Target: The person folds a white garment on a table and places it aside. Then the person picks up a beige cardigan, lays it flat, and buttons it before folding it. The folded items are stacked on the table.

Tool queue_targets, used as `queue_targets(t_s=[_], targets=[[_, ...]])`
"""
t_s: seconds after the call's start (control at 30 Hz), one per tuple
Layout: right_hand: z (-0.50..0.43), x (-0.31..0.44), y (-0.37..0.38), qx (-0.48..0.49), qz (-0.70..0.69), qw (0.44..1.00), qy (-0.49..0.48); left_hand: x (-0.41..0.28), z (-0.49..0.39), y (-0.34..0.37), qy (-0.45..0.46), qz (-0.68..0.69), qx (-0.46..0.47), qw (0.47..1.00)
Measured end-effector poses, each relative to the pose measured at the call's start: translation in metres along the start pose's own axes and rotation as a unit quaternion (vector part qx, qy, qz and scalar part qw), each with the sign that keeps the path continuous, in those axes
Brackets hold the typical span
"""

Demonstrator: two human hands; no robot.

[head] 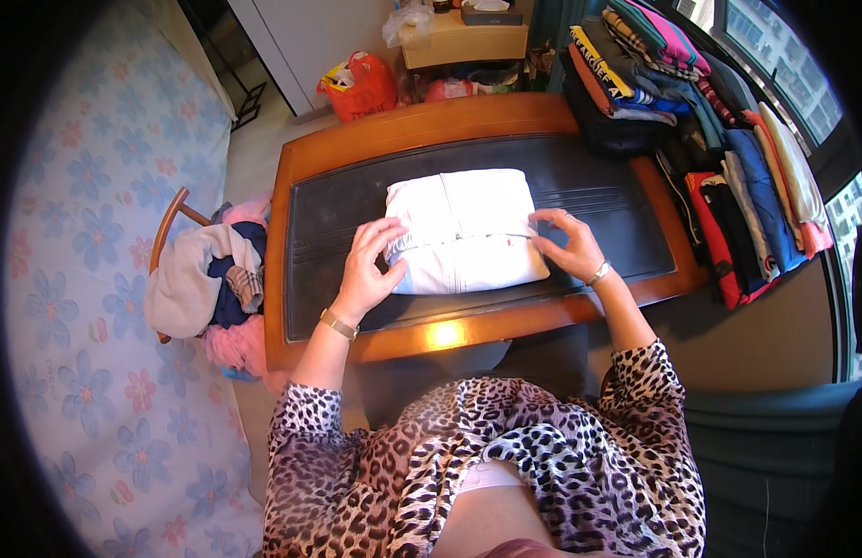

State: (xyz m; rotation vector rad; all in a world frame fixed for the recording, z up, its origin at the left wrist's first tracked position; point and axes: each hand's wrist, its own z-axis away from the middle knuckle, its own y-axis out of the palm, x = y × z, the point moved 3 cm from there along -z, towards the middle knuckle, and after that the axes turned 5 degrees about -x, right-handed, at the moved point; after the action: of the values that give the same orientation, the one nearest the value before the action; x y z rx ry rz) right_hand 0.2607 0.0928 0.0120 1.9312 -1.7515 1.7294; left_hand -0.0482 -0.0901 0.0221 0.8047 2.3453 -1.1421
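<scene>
A white garment (466,227), folded into a flat rectangle, lies in front of me on a dark-topped wooden table (333,286). It has a zip-like seam and a gathered band across its middle. At its left edge my left hand (370,265) rests with thumb and fingers apart, the fingertips against the gathered cloth. My right hand (570,244) is at the right edge, thumb and fingers spread around the end of the fold. Its fingertips are at or very near the fabric; I cannot tell if they touch.
Stacks of folded clothes (759,195) line the window side, some overlapping the table's far right corner. Left of the table, a wooden chair (167,234) bears a heap of loose clothes (186,282). Beyond the table are a red plastic bag (364,87) and a small cabinet (466,42).
</scene>
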Motion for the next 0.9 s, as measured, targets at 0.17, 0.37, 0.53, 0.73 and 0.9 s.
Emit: queue_targets(t_s=[0.17,0.37,0.53,0.73,0.9], targets=[[-0.008,0.028,0.028,-0.021,0.174,0.975,-0.134,0.0,-0.009,0.018,0.018,-0.055,0.029,0.998],[0.001,0.029,0.048,-0.038,0.197,0.97,-0.141,-0.004,0.0,0.026,-0.004,-0.12,0.034,0.992],[0.001,0.042,0.054,-0.063,0.238,0.96,-0.134,-0.029,-0.009,0.031,0.073,-0.17,0.011,0.983],[-0.005,0.056,0.059,-0.138,0.215,0.955,-0.15,-0.039,-0.032,0.063,0.127,-0.178,0.029,0.975],[-0.006,0.063,0.073,-0.089,0.263,0.946,-0.168,-0.03,-0.022,0.076,0.067,-0.177,0.067,0.98]])
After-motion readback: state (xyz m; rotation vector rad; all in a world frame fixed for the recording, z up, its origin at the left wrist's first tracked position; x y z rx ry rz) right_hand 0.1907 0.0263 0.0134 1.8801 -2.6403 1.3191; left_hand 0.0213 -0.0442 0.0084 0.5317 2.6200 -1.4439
